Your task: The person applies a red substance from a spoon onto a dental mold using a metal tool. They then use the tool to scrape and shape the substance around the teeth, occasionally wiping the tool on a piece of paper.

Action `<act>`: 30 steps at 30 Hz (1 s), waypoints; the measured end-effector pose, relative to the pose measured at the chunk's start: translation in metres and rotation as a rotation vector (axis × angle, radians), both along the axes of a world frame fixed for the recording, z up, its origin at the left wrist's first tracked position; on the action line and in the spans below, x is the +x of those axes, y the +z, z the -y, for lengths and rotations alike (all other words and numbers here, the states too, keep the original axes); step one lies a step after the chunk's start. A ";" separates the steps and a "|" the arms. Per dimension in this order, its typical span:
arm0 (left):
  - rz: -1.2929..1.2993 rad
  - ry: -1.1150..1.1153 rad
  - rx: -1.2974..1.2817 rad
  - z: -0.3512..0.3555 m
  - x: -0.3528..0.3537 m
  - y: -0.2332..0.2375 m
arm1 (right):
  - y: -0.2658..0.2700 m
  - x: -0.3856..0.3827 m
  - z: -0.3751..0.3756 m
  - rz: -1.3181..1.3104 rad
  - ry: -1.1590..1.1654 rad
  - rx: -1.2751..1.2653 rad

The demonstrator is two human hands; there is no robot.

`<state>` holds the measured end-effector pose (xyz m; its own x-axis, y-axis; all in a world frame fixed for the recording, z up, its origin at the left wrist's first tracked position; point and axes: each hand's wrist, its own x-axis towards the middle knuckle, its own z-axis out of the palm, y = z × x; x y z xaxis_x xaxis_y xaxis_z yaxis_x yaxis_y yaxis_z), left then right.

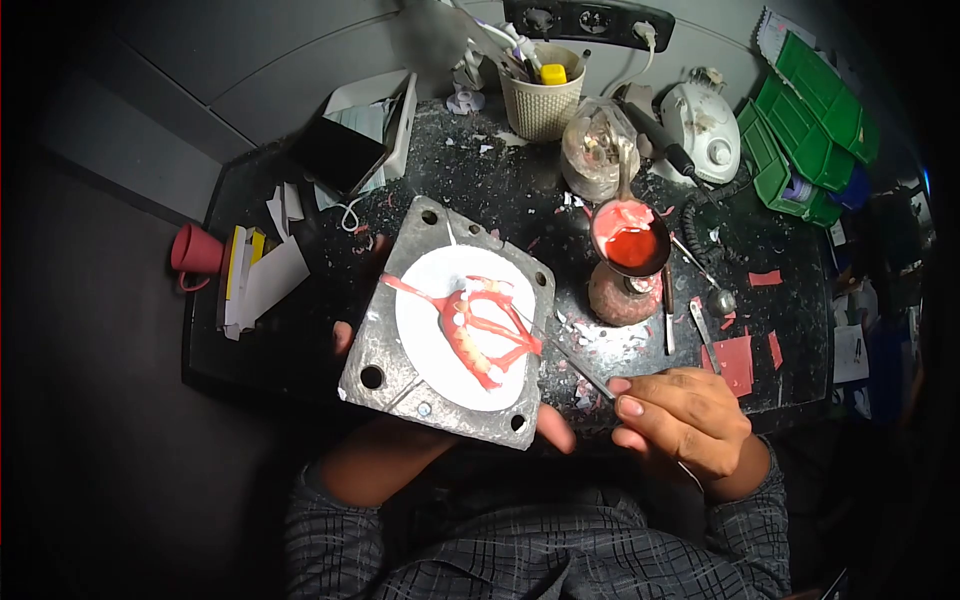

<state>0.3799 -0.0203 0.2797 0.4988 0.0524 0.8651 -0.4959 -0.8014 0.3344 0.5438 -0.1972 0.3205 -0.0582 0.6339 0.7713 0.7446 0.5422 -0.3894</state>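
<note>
One-handed, props a square metal plate [385,350] at a tilt above the near edge of the tabletop [500,190]. Cups it from below with the left hand [555,428], thumb hooked over the near right corner, fingertips [343,335] peeping past the left edge, grip clamped on the plate. Bears on its face a white plaster disc [430,340] with a red wax arch [480,330] bedded in it.

Pinches a thin metal tool [570,365] in the right hand [685,420], grip closed on the handle much like a pen, tip resting on the right side of the wax.

Looks heavy and rigid in the metal and rough enough not to slip, so likely best carried by rim or corners with support underneath. Probably brittle in the plaster. Soft and easily marked in the wax, more so when warm. Better kept free of fingers on disc and arch alike. Light and stiff in the tool, with steadiest control from a hold low on the handle.

Just right of the plate: a ladle [630,240] of red liquid on a round burner [625,295]. Farther off: a basket [540,100] of tools, green bins [810,130] at far right, a red cup [195,250] at the left edge, red scraps [735,360] beyond the right hand.
</note>
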 end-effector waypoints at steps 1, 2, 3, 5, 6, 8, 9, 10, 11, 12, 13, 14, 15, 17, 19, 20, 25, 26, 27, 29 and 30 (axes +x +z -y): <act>-0.001 0.000 0.000 0.000 0.000 0.000 | 0.000 0.000 0.000 -0.005 0.008 0.000; 0.005 0.004 -0.003 0.000 0.000 0.000 | 0.000 0.000 0.000 -0.005 0.008 0.000; 0.003 0.004 -0.003 -0.001 0.000 0.000 | 0.001 0.000 0.001 -0.013 0.019 -0.005; 0.005 0.004 -0.003 -0.001 -0.001 0.000 | 0.003 0.002 0.003 -0.021 0.032 -0.008; 0.008 0.003 -0.002 -0.002 -0.001 0.001 | 0.006 0.002 0.004 -0.017 0.019 -0.027; 0.009 0.002 -0.004 0.000 0.000 0.001 | 0.006 0.002 0.005 -0.015 0.005 -0.048; 0.009 0.000 -0.005 0.000 0.000 0.000 | 0.005 0.001 0.003 -0.025 -0.004 -0.043; 0.012 0.000 -0.009 0.001 0.001 -0.001 | 0.004 0.000 0.003 -0.036 -0.013 -0.037; 0.012 -0.002 -0.013 0.001 0.002 -0.001 | 0.004 0.000 0.002 -0.036 -0.014 -0.037; 0.018 0.000 -0.020 0.000 0.003 -0.001 | 0.003 0.000 0.001 -0.032 -0.009 -0.038; 0.021 -0.006 -0.029 0.001 0.002 0.000 | 0.004 0.001 0.001 -0.028 -0.004 -0.039; 0.025 -0.009 -0.026 0.001 0.003 -0.001 | 0.004 0.001 0.001 -0.027 -0.003 -0.038; 0.031 -0.011 -0.036 0.002 0.004 -0.002 | 0.005 0.001 0.003 -0.035 0.008 -0.044; 0.050 -0.022 -0.065 0.001 0.006 -0.003 | 0.005 0.001 0.004 -0.043 0.019 -0.049; 0.088 -0.044 -0.118 0.007 0.009 -0.007 | 0.005 0.003 0.005 -0.041 0.050 -0.040; 0.110 -0.055 -0.153 0.009 0.010 -0.008 | 0.007 0.005 0.007 -0.041 0.051 -0.038; 0.318 -0.148 -0.554 -0.005 0.012 -0.018 | 0.008 0.015 0.013 -0.059 -0.305 0.111; 0.355 -0.183 -0.661 -0.012 0.011 -0.020 | 0.004 0.021 0.010 -0.109 -0.353 0.182; 0.391 -0.211 -0.762 -0.018 0.010 -0.021 | 0.003 0.027 0.008 -0.109 -0.382 0.205; 0.375 -0.146 -1.073 -0.016 0.005 -0.019 | -0.002 0.036 0.007 -0.173 -0.411 0.221; 0.268 0.068 -1.132 -0.013 0.006 -0.008 | -0.001 0.039 0.007 -0.189 -0.464 0.164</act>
<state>0.3858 -0.0070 0.2719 0.2739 0.8816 0.3845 -0.6267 -0.1397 0.7667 0.5827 -0.2045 0.3194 0.3494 0.4305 0.8322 0.8458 0.2373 -0.4779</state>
